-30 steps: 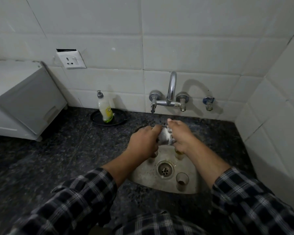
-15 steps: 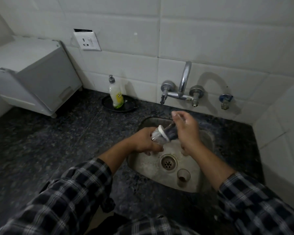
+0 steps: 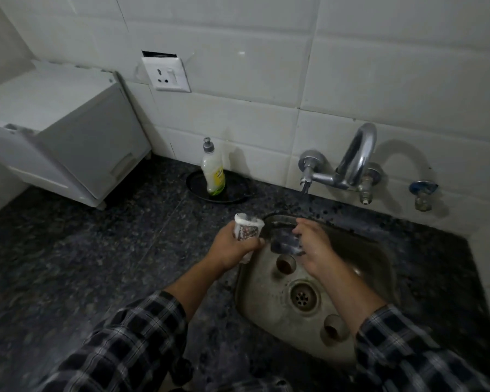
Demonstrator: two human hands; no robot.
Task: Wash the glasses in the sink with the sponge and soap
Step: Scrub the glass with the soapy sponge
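My left hand (image 3: 231, 248) grips a foam-covered glass (image 3: 247, 231), upright above the sink's left edge. My right hand (image 3: 316, 251) is over the back of the steel sink (image 3: 376, 258), its fingers curled round a dark, foamy sponge (image 3: 285, 242) that is blurred. Two more glasses stand in the basin: one (image 3: 285, 263) just below the sponge, the other (image 3: 333, 329) near the front beside my right forearm. A soap bottle (image 3: 213, 171) stands on a black dish (image 3: 232, 193) at the back of the counter.
The faucet (image 3: 351, 162) juts from the tiled wall above the sink, with a small blue-handled valve (image 3: 422, 190) to its right. A white box-like appliance (image 3: 68, 142) fills the counter's left. The dark granite counter (image 3: 96, 264) surrounds the sink.
My hands have come apart: the left carried the soapy glass leftward to the sink's edge, while the right kept the sponge over the basin. The camera view shifted left.
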